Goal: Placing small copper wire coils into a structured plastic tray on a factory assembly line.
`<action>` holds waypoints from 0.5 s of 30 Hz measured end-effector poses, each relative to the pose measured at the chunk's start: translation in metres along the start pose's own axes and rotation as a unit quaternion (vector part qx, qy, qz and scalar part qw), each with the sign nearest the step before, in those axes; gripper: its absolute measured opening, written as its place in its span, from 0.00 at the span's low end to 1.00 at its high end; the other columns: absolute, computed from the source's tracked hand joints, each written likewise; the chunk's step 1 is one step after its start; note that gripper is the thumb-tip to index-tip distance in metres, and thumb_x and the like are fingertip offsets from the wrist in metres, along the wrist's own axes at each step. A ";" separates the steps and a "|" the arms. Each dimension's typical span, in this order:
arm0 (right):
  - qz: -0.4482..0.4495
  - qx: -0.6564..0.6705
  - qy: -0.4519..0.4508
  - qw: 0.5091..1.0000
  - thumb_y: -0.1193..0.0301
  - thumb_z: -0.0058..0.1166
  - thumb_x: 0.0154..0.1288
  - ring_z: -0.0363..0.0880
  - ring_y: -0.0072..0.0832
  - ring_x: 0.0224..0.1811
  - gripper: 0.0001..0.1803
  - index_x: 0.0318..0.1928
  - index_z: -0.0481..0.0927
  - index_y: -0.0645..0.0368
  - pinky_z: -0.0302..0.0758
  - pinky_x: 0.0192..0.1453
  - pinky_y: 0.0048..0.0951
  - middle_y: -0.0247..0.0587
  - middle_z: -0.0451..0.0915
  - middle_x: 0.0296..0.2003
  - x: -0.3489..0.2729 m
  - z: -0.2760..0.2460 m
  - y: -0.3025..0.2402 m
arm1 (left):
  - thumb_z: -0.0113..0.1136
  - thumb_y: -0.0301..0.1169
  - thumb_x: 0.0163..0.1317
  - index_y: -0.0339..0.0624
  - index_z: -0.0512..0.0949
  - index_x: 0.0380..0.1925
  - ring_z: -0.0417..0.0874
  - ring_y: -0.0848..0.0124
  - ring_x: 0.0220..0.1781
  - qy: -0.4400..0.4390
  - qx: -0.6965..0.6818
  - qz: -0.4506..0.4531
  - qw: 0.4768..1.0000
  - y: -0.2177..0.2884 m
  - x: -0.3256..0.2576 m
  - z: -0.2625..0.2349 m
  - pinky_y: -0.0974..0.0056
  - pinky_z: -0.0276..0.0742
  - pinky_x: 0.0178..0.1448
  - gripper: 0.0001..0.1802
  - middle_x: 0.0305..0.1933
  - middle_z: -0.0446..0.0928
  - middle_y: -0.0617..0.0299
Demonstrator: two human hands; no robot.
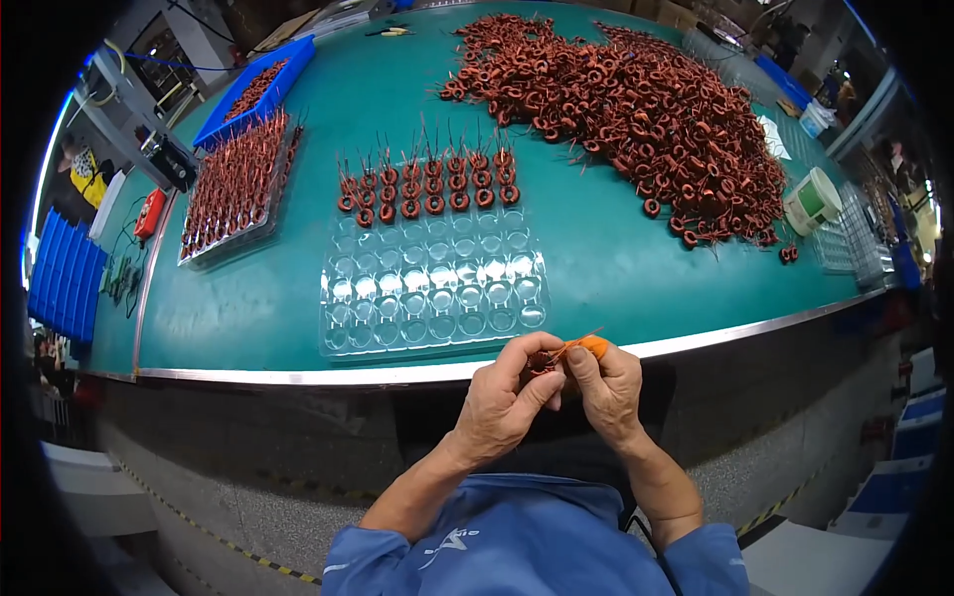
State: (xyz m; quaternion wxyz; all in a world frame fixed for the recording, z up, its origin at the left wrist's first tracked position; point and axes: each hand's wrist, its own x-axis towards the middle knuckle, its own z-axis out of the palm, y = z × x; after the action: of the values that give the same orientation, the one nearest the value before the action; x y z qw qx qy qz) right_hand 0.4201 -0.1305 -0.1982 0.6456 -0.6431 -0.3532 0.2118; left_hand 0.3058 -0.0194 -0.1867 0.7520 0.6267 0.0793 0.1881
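Just off the table's front edge, my left hand [505, 395] pinches a copper-red toroidal coil [542, 364] between thumb and fingers. My right hand [608, 389] is closed against the coil's thin wire leads [581, 341], thumb pressed to the forefinger. An orange cover [594, 345] shows at that forefinger's tip. Beyond my hands lies a clear plastic tray [437, 298] with round pockets. Its far rows carry coils [433, 187] with their leads pointing up; the near rows show bare pockets.
A large heap of coils [636, 119] covers the table's far right. At left are a filled tray of coils [234, 189] and a blue bin [253, 89]. A pale green tub [815, 201] lies tipped at right, near two loose coils [788, 254]. Pliers [390, 32] lie at the back.
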 end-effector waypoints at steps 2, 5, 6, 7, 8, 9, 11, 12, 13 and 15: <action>0.005 -0.062 0.024 0.998 0.68 0.53 0.67 0.75 0.21 0.22 0.11 0.35 0.81 0.64 0.70 0.26 0.23 0.36 0.78 0.24 -0.001 0.001 -0.005 | 0.52 0.25 0.67 0.32 0.64 0.55 0.76 0.76 0.32 0.010 0.028 0.006 1.000 0.002 0.000 0.002 0.73 0.74 0.38 0.18 0.34 0.75 0.61; -0.109 -0.204 0.062 0.971 0.69 0.56 0.64 0.76 0.29 0.20 0.08 0.33 0.81 0.62 0.71 0.25 0.26 0.40 0.77 0.23 -0.002 0.002 -0.014 | 0.53 0.26 0.67 0.33 0.66 0.53 0.77 0.77 0.31 0.026 0.097 0.018 0.995 0.005 -0.001 0.003 0.73 0.74 0.38 0.17 0.33 0.75 0.62; -0.157 -0.251 0.078 0.952 0.72 0.58 0.61 0.76 0.35 0.19 0.06 0.31 0.80 0.62 0.71 0.22 0.29 0.44 0.76 0.22 -0.004 0.002 -0.012 | 0.54 0.25 0.66 0.33 0.67 0.53 0.77 0.78 0.31 0.041 0.138 0.029 0.989 0.004 -0.001 0.002 0.73 0.74 0.37 0.17 0.33 0.75 0.62; -0.228 -0.279 0.086 0.929 0.74 0.58 0.60 0.76 0.35 0.18 0.05 0.30 0.80 0.63 0.70 0.21 0.30 0.44 0.77 0.22 -0.005 0.003 -0.012 | 0.55 0.25 0.65 0.34 0.68 0.52 0.77 0.78 0.31 0.055 0.178 0.039 0.982 0.003 -0.001 0.002 0.73 0.74 0.36 0.17 0.32 0.76 0.63; -0.297 -0.306 0.094 0.900 0.75 0.58 0.59 0.75 0.35 0.18 0.04 0.29 0.79 0.64 0.70 0.20 0.31 0.44 0.77 0.22 -0.005 0.005 -0.015 | 0.55 0.25 0.65 0.34 0.68 0.52 0.77 0.78 0.31 0.055 0.177 0.037 0.982 0.002 -0.002 0.002 0.73 0.74 0.36 0.17 0.32 0.76 0.63; -0.327 -0.278 0.100 0.898 0.77 0.57 0.57 0.75 0.34 0.16 0.04 0.27 0.79 0.65 0.70 0.19 0.30 0.44 0.77 0.21 0.000 0.004 -0.020 | 0.56 0.24 0.64 0.34 0.68 0.52 0.77 0.78 0.30 0.058 0.209 0.081 0.973 0.002 -0.003 0.002 0.73 0.74 0.36 0.17 0.32 0.76 0.63; -0.165 -0.207 0.043 0.963 0.76 0.57 0.58 0.74 0.34 0.15 0.06 0.24 0.79 0.64 0.69 0.19 0.28 0.44 0.76 0.18 -0.004 -0.008 -0.032 | 0.58 0.21 0.60 0.36 0.70 0.50 0.79 0.73 0.28 0.069 0.242 0.131 0.959 0.009 -0.006 0.006 0.70 0.75 0.33 0.17 0.32 0.77 0.58; -0.081 -0.160 0.023 0.983 0.73 0.57 0.60 0.73 0.28 0.15 0.10 0.24 0.79 0.64 0.68 0.19 0.25 0.41 0.75 0.16 -0.001 -0.011 -0.035 | 0.58 0.21 0.60 0.36 0.70 0.50 0.79 0.73 0.28 0.069 0.241 0.127 0.960 0.012 -0.007 0.006 0.70 0.75 0.33 0.17 0.32 0.77 0.58; -0.026 -0.087 0.021 0.996 0.71 0.56 0.62 0.72 0.25 0.15 0.11 0.24 0.80 0.64 0.67 0.19 0.24 0.39 0.75 0.16 0.001 -0.012 -0.034 | 0.58 0.21 0.61 0.36 0.70 0.50 0.79 0.74 0.28 0.051 0.198 0.096 0.974 0.015 -0.006 0.006 0.70 0.75 0.33 0.17 0.32 0.77 0.58; 0.022 -0.031 0.028 0.999 0.69 0.58 0.62 0.70 0.16 0.17 0.12 0.24 0.80 0.64 0.65 0.20 0.21 0.36 0.76 0.18 0.004 -0.016 -0.033 | 0.57 0.22 0.62 0.35 0.69 0.51 0.77 0.77 0.27 0.013 0.120 0.031 0.992 0.021 0.001 0.005 0.72 0.74 0.32 0.17 0.30 0.76 0.62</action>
State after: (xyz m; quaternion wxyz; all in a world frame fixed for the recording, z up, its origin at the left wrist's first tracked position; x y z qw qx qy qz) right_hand 0.4285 -0.1413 -0.1639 0.6305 -0.6759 -0.3270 0.1969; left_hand 0.3045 -0.0210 -0.1655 0.6642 0.7118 0.0914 0.2092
